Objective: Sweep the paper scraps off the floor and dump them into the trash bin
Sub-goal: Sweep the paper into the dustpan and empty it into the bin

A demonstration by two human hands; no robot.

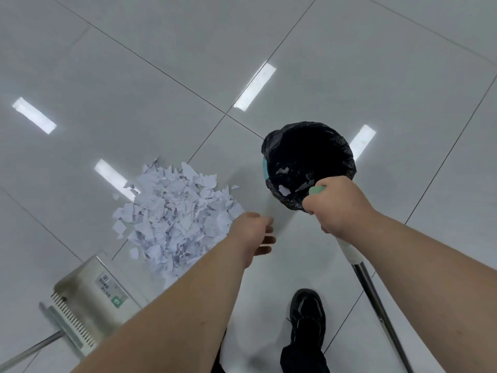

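While my right hand (pixel 338 208) is gripping the top of a long handle (pixel 349 251), fingers wrapped fully round the white sleeve just below its green cap, my left hand (pixel 252 235) is hanging out in front with fingers loosely curled, holding nothing. That handle is running down and back on my right as a bare metal shaft. Its head is sitting out of frame, so I am only guessing it is the broom.

Paper scraps (pixel 174 216) are lying in one loose heap on the floor (pixel 161 76), just beyond my left hand and left of the trash bin (pixel 265 168), near it but not touching. A few strays are sitting apart at the heap's left edge.

I am judging them very light and limp, likely to flutter and skid on the glossy tile. Fast strokes are risking scatter, and short low strokes are looking safer. Pinching them by hand is looking pointless. The hold belongs on the handle, high as now, with a second hand lower on the shaft.

Scraps are looking white, torn, flat and irregular, piled several deep.

Dustpan (pixel 88 289) is lying at lower left, mouth facing the heap and close to its near edge, comb teeth at the back. Bin is standing upright, lined with a black bag (pixel 271 146), a few scraps showing inside. My black shoe (pixel 308 313) is standing near the bottom.
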